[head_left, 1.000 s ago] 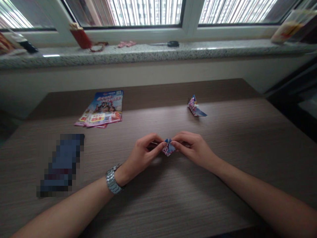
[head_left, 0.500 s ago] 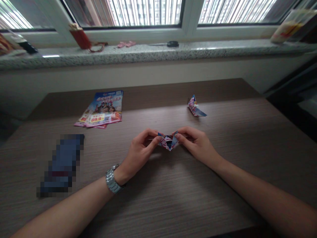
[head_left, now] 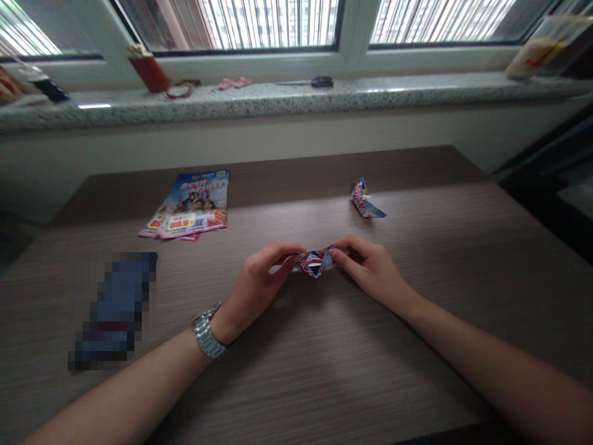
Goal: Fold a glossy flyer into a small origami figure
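Observation:
A small folded paper point(head_left: 315, 264), printed in red, white and blue, is held between my two hands above the middle of the table. My left hand point(head_left: 264, 281), with a metal watch on its wrist, pinches the paper's left end between thumb and fingers. The right end is gripped by the thumb and fingers of my right hand point(head_left: 365, 269). A dark opening shows in the middle of the paper. Beyond my right hand, a second folded paper piece point(head_left: 365, 201) with similar print rests on the table.
Printed flyers point(head_left: 197, 207) lie stacked on the wooden table point(head_left: 287, 371) at the back left. A pixelated dark blue object point(head_left: 115, 309) is at the left. Scissors point(head_left: 322, 81), a red container point(head_left: 151, 71) and other items sit on the stone windowsill point(head_left: 259, 105).
My left fingers have shifted slightly over the paper's left end. The paper's left point has lowered, and its middle looks flatter and wider. My right hand has barely moved.

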A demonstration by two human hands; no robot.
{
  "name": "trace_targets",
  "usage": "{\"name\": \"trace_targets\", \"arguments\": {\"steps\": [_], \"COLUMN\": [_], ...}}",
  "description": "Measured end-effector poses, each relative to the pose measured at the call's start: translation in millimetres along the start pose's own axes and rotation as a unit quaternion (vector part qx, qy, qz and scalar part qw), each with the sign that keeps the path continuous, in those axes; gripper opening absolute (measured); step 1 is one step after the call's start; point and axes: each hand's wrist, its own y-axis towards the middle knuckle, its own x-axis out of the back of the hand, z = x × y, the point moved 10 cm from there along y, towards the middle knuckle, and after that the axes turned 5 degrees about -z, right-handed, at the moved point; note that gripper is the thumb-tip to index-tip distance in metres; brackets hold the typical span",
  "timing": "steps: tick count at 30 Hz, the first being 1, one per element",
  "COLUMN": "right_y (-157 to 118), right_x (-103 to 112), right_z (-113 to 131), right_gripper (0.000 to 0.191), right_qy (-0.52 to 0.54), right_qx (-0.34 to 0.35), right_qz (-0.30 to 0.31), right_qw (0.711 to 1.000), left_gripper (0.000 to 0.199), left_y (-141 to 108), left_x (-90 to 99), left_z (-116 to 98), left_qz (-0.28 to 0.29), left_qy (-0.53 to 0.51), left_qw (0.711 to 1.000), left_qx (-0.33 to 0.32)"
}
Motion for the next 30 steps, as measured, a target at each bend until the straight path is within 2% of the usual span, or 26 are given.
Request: {"name": "trace_targets", "arguments": {"steps": [3,7,10,17,20,24,27,30], "right_y": [1,1,2,3,2,-1,-6,-9], "right_x": [2,4,4,2,-1,-7,-12,-15], "right_z": [2,2,1,-6,-4,12,28,35], "right_gripper": [0.016,0.016,0.017,0.019,0.019,0.033,0.037,0.04], "right_qy": [-0.01,-0.017,-0.008,-0.009,-0.02,-0.066,-0.145,-0.189], "right_qx": [0.007,0.008,0.009,0.005,0.018,0.101,0.191,0.242], "right_qz": [-0.004,-0.012,-0.01,0.006,0.032,0.078,0.102,0.113], "right_qw": [1.0,1.0,1.0,1.0,0.999,0.99,0.965,0.945], "left_gripper": [0.015,0.016,0.021,0.012,0.012,0.011,0.011,0.012], "left_y": [1,2,1,-1,-1,-2,-3,-4], "left_x": [-1.4,-6.3,-8.1,-10.7,-10.4,-10.6,-13.3,-15.1], "left_z": [-11,-18,-17,-12,-11,-9,-10,-11], "left_qz": [0.018,0.044,0.047,0.052,0.053,0.058,0.075,0.082], "left_qy": [0.059,0.077,0.091,0.113,0.118,0.12,0.121,0.128], "left_qw": [0.997,0.994,0.992,0.99,0.989,0.988,0.987,0.985], "left_qx": [-0.048,-0.067,-0.071,-0.067,-0.07,-0.072,-0.077,-0.084]}}
